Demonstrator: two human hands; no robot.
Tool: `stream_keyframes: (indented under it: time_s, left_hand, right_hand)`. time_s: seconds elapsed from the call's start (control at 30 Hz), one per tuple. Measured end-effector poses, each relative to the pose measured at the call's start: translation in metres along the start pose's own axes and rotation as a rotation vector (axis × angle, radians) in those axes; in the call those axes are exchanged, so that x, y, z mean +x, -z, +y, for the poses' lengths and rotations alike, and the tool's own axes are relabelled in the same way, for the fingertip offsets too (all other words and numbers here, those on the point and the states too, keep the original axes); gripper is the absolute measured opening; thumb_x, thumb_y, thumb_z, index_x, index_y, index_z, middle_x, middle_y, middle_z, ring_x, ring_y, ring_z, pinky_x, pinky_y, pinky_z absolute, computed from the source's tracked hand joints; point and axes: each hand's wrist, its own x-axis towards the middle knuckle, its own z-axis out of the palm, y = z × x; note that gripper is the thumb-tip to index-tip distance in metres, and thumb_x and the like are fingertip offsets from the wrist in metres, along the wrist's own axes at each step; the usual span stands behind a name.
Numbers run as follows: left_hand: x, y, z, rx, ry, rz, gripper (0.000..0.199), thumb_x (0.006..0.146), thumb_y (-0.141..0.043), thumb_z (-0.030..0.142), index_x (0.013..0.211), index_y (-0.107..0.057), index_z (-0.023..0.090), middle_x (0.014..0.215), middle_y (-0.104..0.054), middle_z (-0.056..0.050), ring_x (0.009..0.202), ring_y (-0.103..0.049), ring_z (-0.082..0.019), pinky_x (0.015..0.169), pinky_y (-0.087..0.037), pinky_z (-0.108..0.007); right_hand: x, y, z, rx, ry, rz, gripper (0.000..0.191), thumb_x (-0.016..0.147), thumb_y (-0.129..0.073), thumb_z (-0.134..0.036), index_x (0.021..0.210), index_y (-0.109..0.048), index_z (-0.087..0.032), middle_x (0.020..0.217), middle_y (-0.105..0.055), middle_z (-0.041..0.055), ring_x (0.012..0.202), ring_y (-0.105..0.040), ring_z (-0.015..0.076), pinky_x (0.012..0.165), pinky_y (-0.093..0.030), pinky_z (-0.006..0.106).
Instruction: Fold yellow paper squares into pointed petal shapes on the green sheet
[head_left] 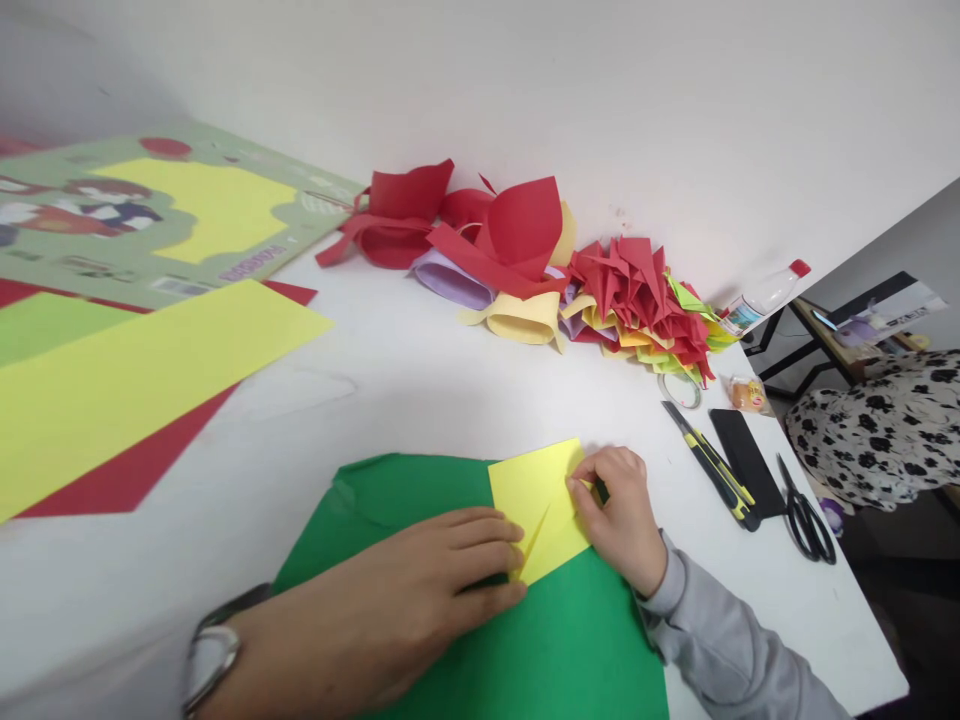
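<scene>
A small square of yellow paper (553, 505) lies on a large green sheet (592, 640), with a slanted crease or flap edge across its middle. My left hand (420, 590), a watch on its wrist, comes in from the left. Its fingertips and thumb are close together on the lower left edge of the yellow paper, holding it. My right hand (619, 510) pinches the paper's right edge between thumb and forefinger. The curled fingers of that hand partly hide the right corner.
To the right lie a utility knife (712, 465), a black case (746, 460), scissors (806, 515) and a tape roll (680, 390). Folded red paper pieces (637, 290) line the wall near a bottle (765, 298). Yellow sheets (150, 385) lie left. A person's patterned clothing (881, 425) shows beyond the table.
</scene>
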Motion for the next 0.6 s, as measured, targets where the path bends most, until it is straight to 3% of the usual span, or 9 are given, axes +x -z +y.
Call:
stream_keyframes:
  time_s: [0.27, 0.6]
  left_hand:
    - [-0.0045, 0.0001, -0.0011, -0.070, -0.002, -0.040, 0.045, 0.083, -0.040, 0.004, 0.123, -0.055, 0.021, 0.115, -0.068, -0.005, 0.116, -0.054, -0.023, 0.106, -0.039, -0.036]
    - [-0.0031, -0.0005, -0.0011, -0.110, 0.003, -0.041, 0.048, 0.078, -0.038, -0.001, 0.116, -0.059, 0.020, 0.113, -0.067, -0.003, 0.112, -0.054, -0.022, 0.104, -0.040, -0.035]
  right_hand:
    - [-0.0007, 0.0004, 0.0008, 0.001, 0.006, -0.001, 0.009, 0.084, -0.056, -0.019, 0.075, -0.057, -0.020, 0.073, -0.059, -0.0007, 0.077, -0.053, 0.0181, 0.079, -0.035, 0.035]
    - [-0.0022, 0.0003, 0.0020, 0.019, 0.034, 0.012, 0.009, 0.086, -0.058, -0.019, 0.077, -0.057, -0.020, 0.073, -0.059, -0.0004, 0.077, -0.053, 0.0180, 0.079, -0.035, 0.035]
